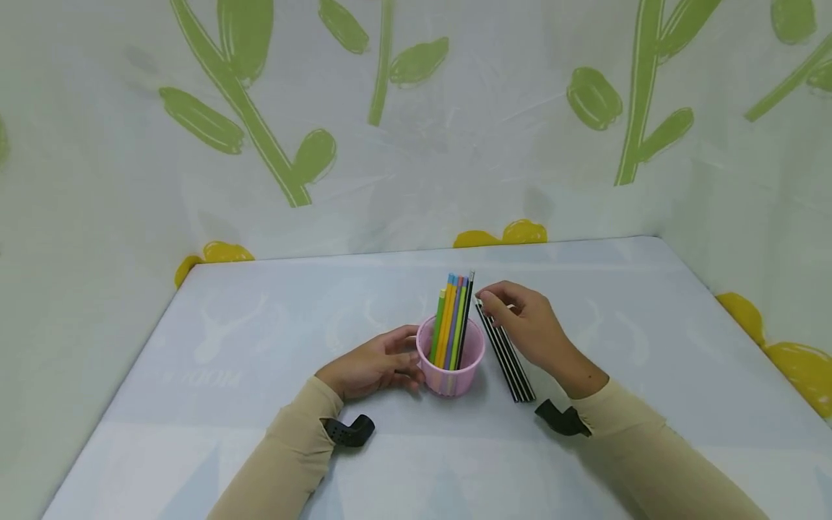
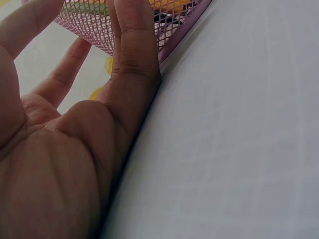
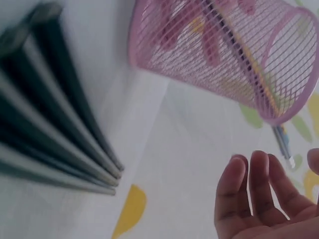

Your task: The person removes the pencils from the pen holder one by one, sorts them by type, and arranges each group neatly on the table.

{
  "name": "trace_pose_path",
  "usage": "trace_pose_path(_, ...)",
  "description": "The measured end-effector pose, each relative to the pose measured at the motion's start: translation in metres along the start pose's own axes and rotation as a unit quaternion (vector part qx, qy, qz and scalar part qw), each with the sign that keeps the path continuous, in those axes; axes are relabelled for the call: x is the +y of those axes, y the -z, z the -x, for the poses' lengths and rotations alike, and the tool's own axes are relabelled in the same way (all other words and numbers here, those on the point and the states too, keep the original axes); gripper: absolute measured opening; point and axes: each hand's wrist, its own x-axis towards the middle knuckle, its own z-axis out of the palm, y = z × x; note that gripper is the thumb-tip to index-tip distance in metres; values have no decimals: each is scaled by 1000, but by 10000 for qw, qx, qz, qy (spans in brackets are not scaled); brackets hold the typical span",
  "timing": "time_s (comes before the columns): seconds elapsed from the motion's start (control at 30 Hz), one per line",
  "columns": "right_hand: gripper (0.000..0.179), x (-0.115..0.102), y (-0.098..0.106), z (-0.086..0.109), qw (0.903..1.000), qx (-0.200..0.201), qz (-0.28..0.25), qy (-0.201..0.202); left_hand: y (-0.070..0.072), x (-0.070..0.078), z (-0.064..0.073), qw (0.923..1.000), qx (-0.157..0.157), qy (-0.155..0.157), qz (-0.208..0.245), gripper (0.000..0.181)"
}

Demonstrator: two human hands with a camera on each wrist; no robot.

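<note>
At the lower right, the right hand [image 3: 269, 221] has its fingers gently bent and slightly spread, holding nothing and apart from the pink mesh cup [image 3: 199, 74] above. Pencils [image 3: 282, 141] stick out past the cup's rim. Across the left, black pencils [image 3: 55, 112] lie side by side on the pale table [image 3: 107, 84], their near ends blurred.

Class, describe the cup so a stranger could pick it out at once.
On the pale table, near the middle of the head view, black pencils lie side by side. Just left of them is the cup, set apart by its pink mesh wall and the coloured pencils poking out of it.
</note>
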Motion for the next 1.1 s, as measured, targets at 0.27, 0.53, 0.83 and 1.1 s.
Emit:
trace_pose_path(0.27, 29, 1, -12, 1, 9994, -332, 75, -115, 1, -3, 4, 10000, -10, -47, 0, 61)
trace_pose_path(0.53, 27, 5, -20, 3, 9986, -420, -75, -303, 2, -3, 3, 10000, -30, -19, 1, 59)
trace_pose_path(0.83, 19, 7, -21, 5, 9997, -113, -74, -182, 1, 0, -2, 9999, -11, 118, -29, 60)
trace_pose_path(1.1, 17, 4, -22, 4, 10000, 63, -7, -23, 2, 1, -1, 10000, 7, 92, 15, 60)
